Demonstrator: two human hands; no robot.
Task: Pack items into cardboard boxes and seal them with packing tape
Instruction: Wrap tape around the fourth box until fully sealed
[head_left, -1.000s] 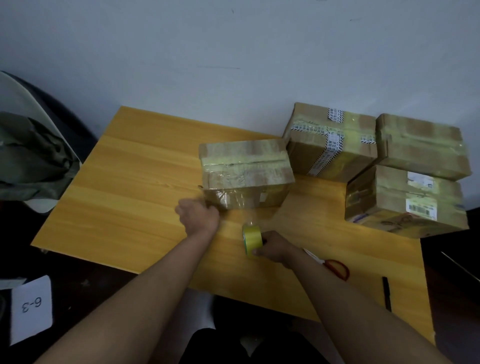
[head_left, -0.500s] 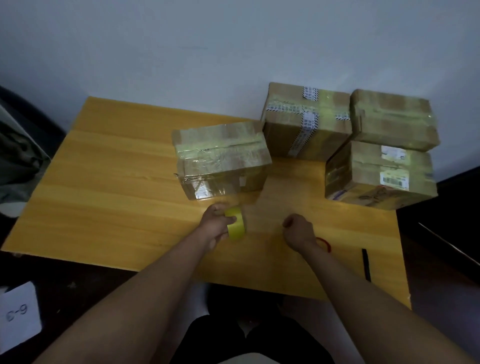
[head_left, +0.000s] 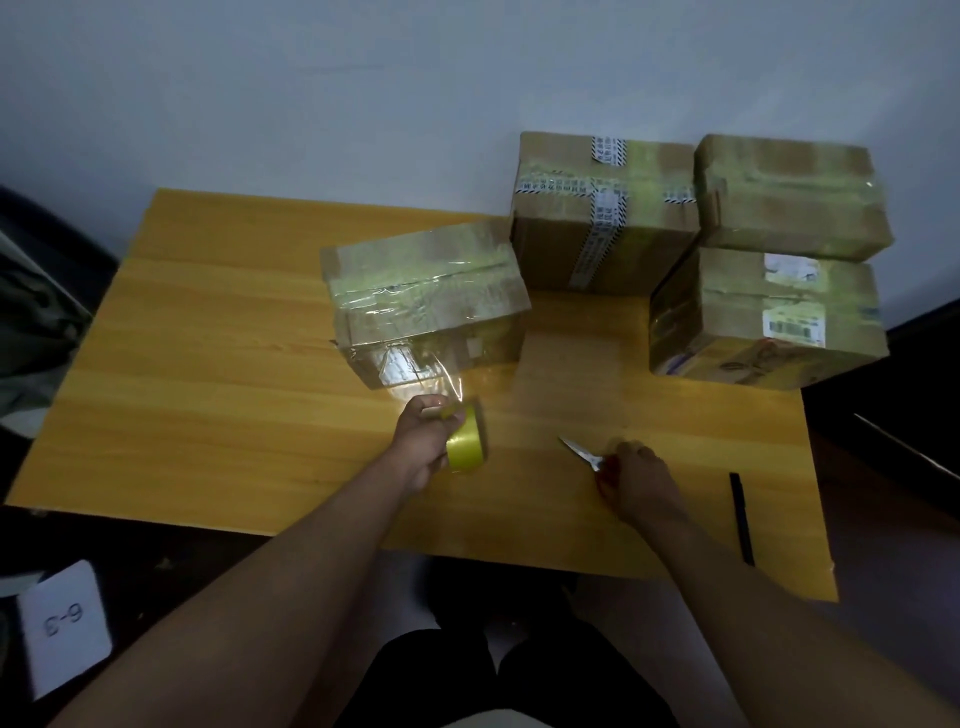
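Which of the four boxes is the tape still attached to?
The leftmost box, standing apart from the other three: a clear strip runs from it to the tape roll in the left hand.

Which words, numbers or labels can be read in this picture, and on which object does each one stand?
"6-3", seen upside down: on the white card lying on the floor, lower left.
Printed tape on the back middle box: characters, too blurred to read.
Barcode label on the front right box: bars show, digits too small to read.
White sticker on the same box: unreadable.
No other text shows.
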